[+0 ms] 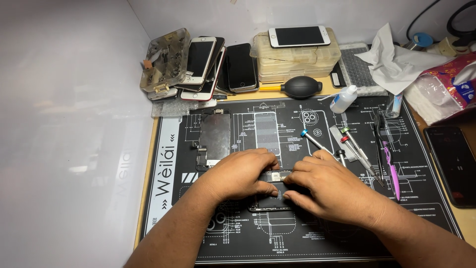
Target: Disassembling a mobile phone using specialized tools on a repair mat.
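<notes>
Two hands meet over an opened phone (271, 191) lying near the middle of the black mat (297, 233) on the surface. The phone is dark, its back shell up, with a pale metal part showing at the top edge between the fingertips; most of it is hidden. The left hand (243, 173) curls over its left side, fingers pressed on it. The right hand (329, 188) grips its right side, thumb and fingers pinching the edge. Screwdrivers (354, 146) lie just right of them.

Screwdrivers (347, 146); black dust blower (300, 87); tissue (396, 59)
</notes>
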